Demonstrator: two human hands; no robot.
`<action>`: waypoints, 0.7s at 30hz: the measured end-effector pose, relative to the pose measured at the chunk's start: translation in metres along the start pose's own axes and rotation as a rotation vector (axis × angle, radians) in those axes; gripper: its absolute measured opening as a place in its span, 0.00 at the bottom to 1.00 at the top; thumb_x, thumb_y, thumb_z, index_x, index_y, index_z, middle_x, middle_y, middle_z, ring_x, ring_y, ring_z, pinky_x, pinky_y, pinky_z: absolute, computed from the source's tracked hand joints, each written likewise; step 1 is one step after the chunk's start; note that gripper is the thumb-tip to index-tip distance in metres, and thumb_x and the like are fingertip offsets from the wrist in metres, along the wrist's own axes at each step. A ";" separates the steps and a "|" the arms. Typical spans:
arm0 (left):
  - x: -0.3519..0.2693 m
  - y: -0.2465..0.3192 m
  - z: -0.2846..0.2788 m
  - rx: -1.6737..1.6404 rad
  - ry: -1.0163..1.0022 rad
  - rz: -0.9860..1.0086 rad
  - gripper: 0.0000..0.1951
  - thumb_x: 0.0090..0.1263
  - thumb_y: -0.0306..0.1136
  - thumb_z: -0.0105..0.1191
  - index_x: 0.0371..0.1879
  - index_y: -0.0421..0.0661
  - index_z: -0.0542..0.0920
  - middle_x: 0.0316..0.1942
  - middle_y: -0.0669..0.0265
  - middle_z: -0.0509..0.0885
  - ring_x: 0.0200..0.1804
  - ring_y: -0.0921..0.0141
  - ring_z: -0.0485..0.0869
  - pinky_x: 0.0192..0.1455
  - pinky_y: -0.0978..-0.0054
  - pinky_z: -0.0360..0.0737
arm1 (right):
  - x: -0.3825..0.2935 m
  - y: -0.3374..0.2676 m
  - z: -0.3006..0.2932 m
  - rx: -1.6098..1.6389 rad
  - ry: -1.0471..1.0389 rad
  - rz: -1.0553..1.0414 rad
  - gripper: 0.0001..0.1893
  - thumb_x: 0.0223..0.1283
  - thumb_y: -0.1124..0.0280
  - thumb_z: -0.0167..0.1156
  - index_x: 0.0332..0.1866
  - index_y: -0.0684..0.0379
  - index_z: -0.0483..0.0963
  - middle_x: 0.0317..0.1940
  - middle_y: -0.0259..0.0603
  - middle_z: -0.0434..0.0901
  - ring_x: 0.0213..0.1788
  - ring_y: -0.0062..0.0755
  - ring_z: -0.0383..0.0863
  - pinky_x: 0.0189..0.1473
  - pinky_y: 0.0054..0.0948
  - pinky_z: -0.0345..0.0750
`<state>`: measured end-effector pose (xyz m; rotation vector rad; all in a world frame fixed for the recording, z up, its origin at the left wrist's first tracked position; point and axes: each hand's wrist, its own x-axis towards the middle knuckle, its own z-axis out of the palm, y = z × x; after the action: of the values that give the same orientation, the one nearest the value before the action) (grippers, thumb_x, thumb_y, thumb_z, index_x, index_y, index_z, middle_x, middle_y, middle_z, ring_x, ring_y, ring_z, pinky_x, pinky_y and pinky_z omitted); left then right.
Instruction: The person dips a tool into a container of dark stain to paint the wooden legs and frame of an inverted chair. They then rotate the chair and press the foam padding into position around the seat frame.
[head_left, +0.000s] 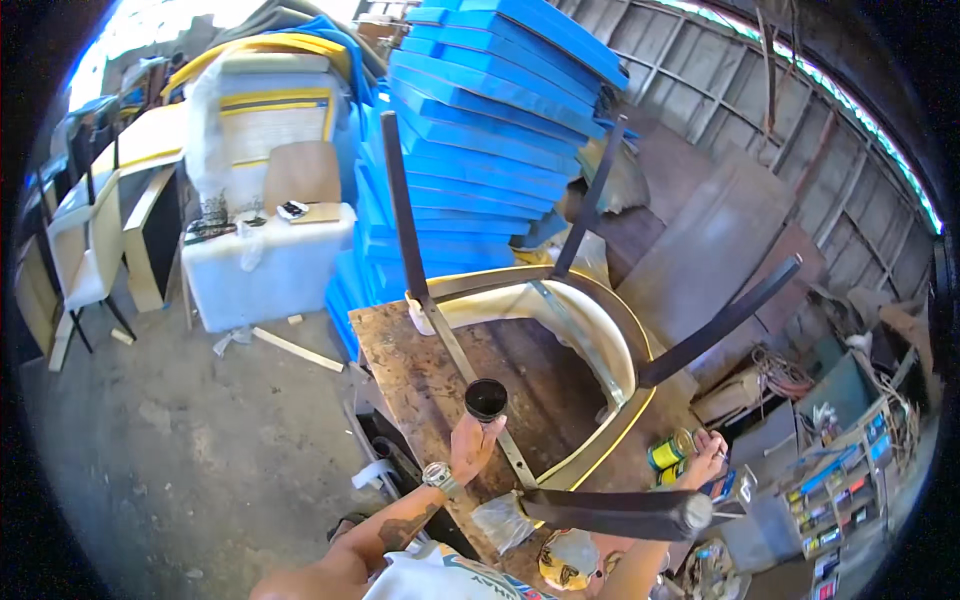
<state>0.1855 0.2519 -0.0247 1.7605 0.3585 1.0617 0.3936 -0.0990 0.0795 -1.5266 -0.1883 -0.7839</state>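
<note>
My left hand (474, 446), with a wristwatch on its wrist, holds a small round black cup (486, 399) whose inside looks dark. The cup is above a metal crossbar (516, 459) of an upturned chair frame (643, 352). Dark legs (405, 210) point up from the frame, which rests on a worn wooden table (405, 367). On the right, beyond the nearest leg (615, 514), my right hand (709, 456) is beside a green-and-yellow metal can (670, 450). Its fingers are bent, and what they hold is unclear. A second can (672, 472) sits close by.
A clear plastic bag (504, 523) lies near the table's front edge. Tall blue foam slabs (480, 135) are stacked behind the table. At right stands a shelf (832, 495) of small goods. Wood strips (296, 349) lie on the concrete floor (187, 442) at left.
</note>
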 end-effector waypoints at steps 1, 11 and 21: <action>-0.003 0.002 0.002 -0.012 0.020 -0.007 0.15 0.66 0.40 0.53 0.46 0.44 0.75 0.36 0.54 0.81 0.41 0.53 0.79 0.44 0.61 0.75 | 0.010 0.006 0.007 0.046 -0.007 -0.013 0.18 0.69 0.56 0.47 0.49 0.61 0.69 0.39 0.43 0.82 0.41 0.29 0.81 0.33 0.22 0.69; -0.025 0.023 0.008 -0.145 0.115 -0.218 0.21 0.69 0.43 0.50 0.52 0.41 0.70 0.40 0.55 0.80 0.42 0.60 0.79 0.47 0.65 0.74 | 0.059 0.019 0.050 0.238 0.051 0.104 0.15 0.68 0.59 0.50 0.52 0.56 0.70 0.43 0.36 0.81 0.44 0.22 0.79 0.34 0.20 0.70; -0.039 0.018 0.024 -0.166 0.222 -0.113 0.19 0.71 0.41 0.47 0.54 0.41 0.70 0.44 0.58 0.80 0.47 0.64 0.78 0.53 0.68 0.73 | 0.060 0.022 0.039 0.361 0.098 0.129 0.16 0.68 0.59 0.51 0.54 0.56 0.68 0.47 0.36 0.80 0.48 0.26 0.78 0.41 0.22 0.70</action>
<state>0.1783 0.2037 -0.0308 1.4633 0.4872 1.1733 0.4650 -0.0859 0.0993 -1.1454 -0.1480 -0.6789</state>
